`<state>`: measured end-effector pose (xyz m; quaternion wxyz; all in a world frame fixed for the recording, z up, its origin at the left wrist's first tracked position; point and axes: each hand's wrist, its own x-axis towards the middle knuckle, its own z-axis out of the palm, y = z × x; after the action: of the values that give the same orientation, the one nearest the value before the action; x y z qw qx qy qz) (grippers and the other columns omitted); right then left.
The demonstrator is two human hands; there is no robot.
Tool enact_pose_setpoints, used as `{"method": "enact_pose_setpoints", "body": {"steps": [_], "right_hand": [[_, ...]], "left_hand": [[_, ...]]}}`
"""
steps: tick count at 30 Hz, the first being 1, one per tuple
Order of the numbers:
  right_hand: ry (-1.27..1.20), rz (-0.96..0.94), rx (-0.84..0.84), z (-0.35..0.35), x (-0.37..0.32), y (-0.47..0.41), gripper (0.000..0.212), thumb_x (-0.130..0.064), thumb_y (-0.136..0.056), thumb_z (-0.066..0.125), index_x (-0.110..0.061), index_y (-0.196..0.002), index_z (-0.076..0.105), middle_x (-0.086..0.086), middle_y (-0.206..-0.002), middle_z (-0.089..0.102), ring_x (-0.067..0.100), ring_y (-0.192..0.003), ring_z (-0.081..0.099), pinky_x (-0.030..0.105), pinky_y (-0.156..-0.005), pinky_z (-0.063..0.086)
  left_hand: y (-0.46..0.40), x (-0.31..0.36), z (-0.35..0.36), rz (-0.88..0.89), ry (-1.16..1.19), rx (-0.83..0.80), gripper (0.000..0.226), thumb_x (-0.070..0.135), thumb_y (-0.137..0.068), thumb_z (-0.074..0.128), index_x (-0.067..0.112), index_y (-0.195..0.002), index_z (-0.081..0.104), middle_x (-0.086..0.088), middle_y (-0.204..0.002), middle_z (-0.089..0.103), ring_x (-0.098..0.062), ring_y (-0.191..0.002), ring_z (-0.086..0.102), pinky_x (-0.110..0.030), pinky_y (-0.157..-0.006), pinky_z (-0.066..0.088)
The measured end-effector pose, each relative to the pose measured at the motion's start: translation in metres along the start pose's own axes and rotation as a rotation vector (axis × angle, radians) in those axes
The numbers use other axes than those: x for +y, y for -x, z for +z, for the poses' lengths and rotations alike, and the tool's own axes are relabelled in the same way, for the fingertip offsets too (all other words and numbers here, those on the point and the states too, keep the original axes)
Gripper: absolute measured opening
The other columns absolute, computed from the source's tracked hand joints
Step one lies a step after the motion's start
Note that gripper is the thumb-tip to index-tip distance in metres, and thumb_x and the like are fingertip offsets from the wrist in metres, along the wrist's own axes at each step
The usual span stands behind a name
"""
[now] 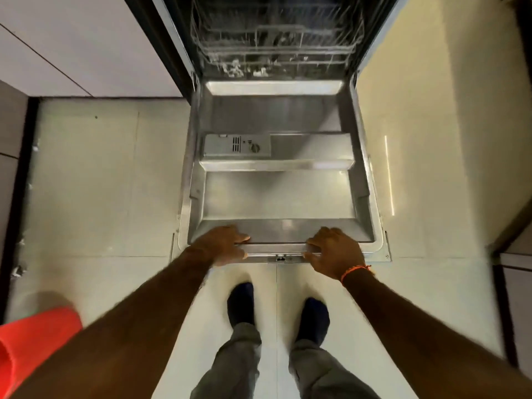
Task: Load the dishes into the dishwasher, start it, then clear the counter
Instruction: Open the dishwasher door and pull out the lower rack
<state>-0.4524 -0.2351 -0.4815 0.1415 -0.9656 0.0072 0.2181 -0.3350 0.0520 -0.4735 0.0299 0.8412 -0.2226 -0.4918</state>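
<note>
Dishwasher (pixel 276 38) stands open between pale cabinet fronts; its door (pixel 276 191) lies let down flat over the tiled floor (pixel 92 182), inner face up; both hands sit on the door's free front edge, either side of the latch (pixel 280 257); judged step: handling the door, at the opening or the closing end of the loading stage, and one frame cannot settle which; no worktop is in view. Next move, as a judgement: if closing, an even two-handed lift so the door swings up square and the latch meets its catch; if loading, letting go and drawing out the lower rack (pixel 276 53). Materials: door liner is brushed steel, dull-glossy, pressed into shallow stepped panels with rounded corners; floor tiles smooth and pale with thin grout lines; rack is coated wire in a grid, a few small pale items lodged in it, too blurred to name; detergent dispenser (pixel 237 145) is a grey plastic rectangle with a slotted vent and a round cap; an orange plastic object (pixel 34 341) sits at lower left. Left hand (pixel 223 244): fingers curled over the door edge, grasping it; right hand (pixel 335 251): likewise clasped on the edge, an orange thread band (pixel 355 270) at the wrist.
</note>
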Motion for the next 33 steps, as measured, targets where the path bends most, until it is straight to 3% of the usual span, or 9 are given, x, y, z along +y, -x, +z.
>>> {"method": "enact_pose_setpoints", "body": {"steps": [4, 9, 13, 16, 18, 20, 25, 29, 33], "right_hand": [[0.0, 0.018, -0.034, 0.07, 0.011, -0.02, 0.025, -0.049, -0.086, 0.057, -0.029, -0.092, 0.071, -0.004, -0.098, 0.061, 0.018, -0.091, 0.057, 0.032, -0.071, 0.055], [0.134, 0.016, -0.129, 0.115, 0.016, -0.039, 0.023, -0.025, -0.094, 0.055, -0.021, -0.112, 0.069, 0.005, -0.112, 0.061, 0.024, -0.098, 0.06, 0.035, -0.079, 0.058], [0.061, 0.04, -0.227, 0.106, 0.018, -0.054, 0.037, -0.013, -0.089, 0.059, -0.025, -0.123, 0.068, 0.001, -0.123, 0.057, 0.023, -0.108, 0.058, 0.037, -0.089, 0.056], [0.062, 0.032, -0.351, 0.092, 0.014, -0.065, 0.039, -0.013, -0.088, 0.06, -0.027, -0.124, 0.065, 0.001, -0.122, 0.052, 0.025, -0.11, 0.057, 0.04, -0.092, 0.054], [0.071, 0.061, -0.443, 0.08, 0.01, -0.074, 0.035, -0.018, -0.089, 0.059, -0.028, -0.122, 0.065, 0.002, -0.12, 0.053, 0.027, -0.111, 0.059, 0.041, -0.094, 0.053], [0.092, 0.07, -0.475, 0.065, 0.008, -0.09, 0.038, -0.024, -0.089, 0.057, -0.028, -0.126, 0.064, 0.002, -0.124, 0.056, 0.029, -0.116, 0.06, 0.042, -0.096, 0.052], [0.081, 0.053, -0.231, -0.006, 0.019, -0.161, 0.045, -0.026, -0.094, 0.049, -0.019, -0.138, 0.053, 0.007, -0.137, 0.052, 0.032, -0.124, 0.054, 0.045, -0.1, 0.049], [0.139, 0.036, 0.039, -0.081, 0.037, -0.232, 0.051, -0.024, -0.091, 0.054, -0.017, -0.141, 0.049, 0.009, -0.141, 0.051, 0.033, -0.125, 0.052, 0.047, -0.097, 0.05], [0.206, 0.026, 0.263, -0.147, 0.056, -0.301, 0.059, -0.021, -0.085, 0.059, -0.012, -0.143, 0.046, 0.012, -0.146, 0.047, 0.038, -0.128, 0.048, 0.05, -0.096, 0.049]], "left_hand": [[-0.045, -0.02, 0.054, 0.002, 0.04, 0.056, 0.057, 0.054, -0.097, 0.054, 0.036, -0.151, 0.045, -0.006, -0.157, 0.036, -0.024, -0.142, 0.039, -0.038, -0.114, 0.032], [-0.073, -0.028, 0.09, -0.014, 0.04, 0.03, 0.069, 0.045, -0.099, 0.059, 0.034, -0.159, 0.027, -0.006, -0.169, 0.006, -0.026, -0.156, 0.008, -0.047, -0.124, 0.023], [-0.089, -0.025, 0.076, -0.018, 0.054, -0.001, 0.065, 0.048, -0.095, 0.063, 0.025, -0.151, 0.04, -0.003, -0.146, 0.038, -0.025, -0.136, 0.04, -0.042, -0.107, 0.043], [-0.093, -0.029, 0.062, -0.017, 0.061, -0.065, 0.07, 0.05, -0.093, 0.064, 0.024, -0.152, 0.039, -0.001, -0.143, 0.046, -0.021, -0.126, 0.048, -0.037, -0.102, 0.043], [-0.093, -0.029, 0.054, -0.016, 0.043, -0.083, 0.073, 0.051, -0.093, 0.062, 0.025, -0.156, 0.034, -0.004, -0.155, 0.039, -0.023, -0.138, 0.042, -0.038, -0.109, 0.039], [-0.091, -0.028, 0.039, -0.025, 0.031, -0.021, 0.078, 0.052, -0.096, 0.059, 0.027, -0.16, 0.024, -0.003, -0.169, 0.017, -0.025, -0.152, 0.024, -0.044, -0.12, 0.029], [-0.099, -0.023, -0.052, 0.036, -0.031, 0.263, 0.078, 0.051, -0.101, 0.05, 0.022, -0.163, 0.014, -0.002, -0.171, 0.004, -0.023, -0.156, 0.013, -0.041, -0.123, 0.023], [-0.12, -0.022, -0.144, 0.064, -0.1, 0.453, 0.077, 0.05, -0.101, 0.05, 0.016, -0.162, 0.017, -0.008, -0.17, 0.009, -0.027, -0.155, 0.016, -0.045, -0.123, 0.023], [-0.149, -0.024, -0.232, 0.073, -0.165, 0.601, 0.082, 0.053, -0.1, 0.051, 0.015, -0.162, 0.014, -0.01, -0.171, 0.001, -0.031, -0.156, 0.011, -0.051, -0.123, 0.023]]}}
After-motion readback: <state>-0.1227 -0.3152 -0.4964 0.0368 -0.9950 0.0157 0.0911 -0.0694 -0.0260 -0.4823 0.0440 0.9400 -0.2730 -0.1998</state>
